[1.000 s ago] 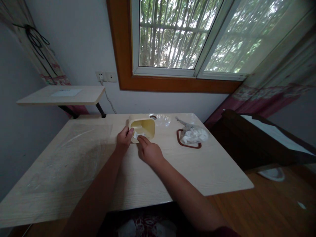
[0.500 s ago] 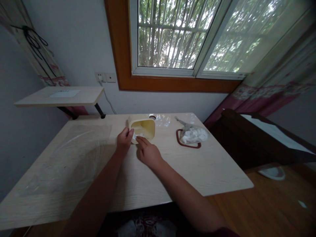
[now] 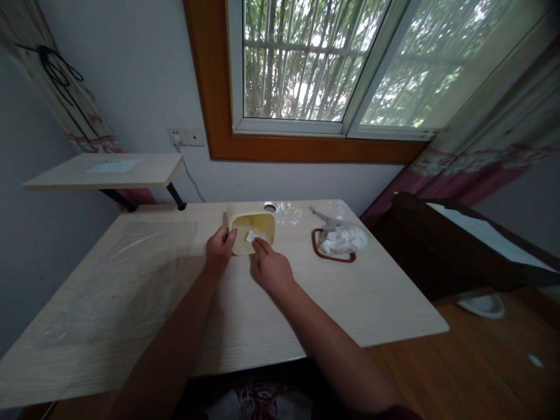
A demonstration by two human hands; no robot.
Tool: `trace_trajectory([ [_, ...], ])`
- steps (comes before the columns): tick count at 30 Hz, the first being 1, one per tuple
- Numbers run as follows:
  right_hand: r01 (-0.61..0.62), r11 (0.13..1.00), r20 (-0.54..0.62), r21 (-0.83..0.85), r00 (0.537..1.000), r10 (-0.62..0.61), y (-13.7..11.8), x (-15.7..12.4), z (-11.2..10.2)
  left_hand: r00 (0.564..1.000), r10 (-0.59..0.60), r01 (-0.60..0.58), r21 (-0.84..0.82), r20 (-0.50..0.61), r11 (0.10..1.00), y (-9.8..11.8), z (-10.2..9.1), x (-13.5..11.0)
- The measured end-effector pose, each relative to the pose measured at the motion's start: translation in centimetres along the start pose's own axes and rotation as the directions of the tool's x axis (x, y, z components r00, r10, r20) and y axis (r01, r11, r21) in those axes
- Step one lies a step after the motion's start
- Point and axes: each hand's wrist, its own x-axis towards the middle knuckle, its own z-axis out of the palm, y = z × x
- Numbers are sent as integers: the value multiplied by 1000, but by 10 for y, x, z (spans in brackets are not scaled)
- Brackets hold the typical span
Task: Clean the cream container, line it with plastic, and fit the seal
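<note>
A cream-yellow plastic container (image 3: 252, 232) stands on the table, its open top tilted toward me. My left hand (image 3: 220, 249) grips its left side, with the thumb and fingers around the wall. My right hand (image 3: 272, 269) rests at the container's front edge, its fingertips touching the rim and holding nothing I can see. A small white paper scrap (image 3: 251, 236) lies inside the container, just beyond my right fingertips. The container's lower interior is partly hidden by the front wall and my hands.
The pale wood-grain table (image 3: 332, 303) has a plastic sheet on its left part. A clear plastic bag of white material (image 3: 343, 238) lies to the right, on a reddish-brown loop (image 3: 321, 249). A clear round plastic piece (image 3: 286, 213) sits behind the container. A wall-mounted shelf (image 3: 102, 168) is at the upper left.
My right hand has shifted right along the container's front edge, away from my left hand. The white scrap now shows more fully inside the container. My left hand keeps its hold.
</note>
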Motion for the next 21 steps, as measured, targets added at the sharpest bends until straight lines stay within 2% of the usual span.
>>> trace_trajectory([
  [4, 132, 980, -39, 145, 991, -128, -11, -3, 6, 1000, 1, -1, -13, 4, 1000, -1, 2, -1],
  [7, 177, 967, -50, 184, 984, -171, -16, -4, 8, 1000, 10, -10, -23, -2, 1000, -3, 2, -1],
  [10, 141, 980, -41, 142, 990, -137, -13, -3, 5, 1000, 10, -10, -28, -3, 1000, -2, 1, -1],
  [17, -62, 997, 3, -46, 998, 62, 4, 1, -4, 1000, 0, 0, -21, -6, 1000, 2, 0, -1],
  [19, -62, 998, 5, -28, 998, 62, 3, 1, -3, 1000, -3, 3, -22, -4, 1000, 1, 1, -1],
  [21, -12, 999, -2, 36, 1000, 12, -1, 0, -1, 1000, -7, 8, -26, 3, 1000, -1, 2, -1],
])
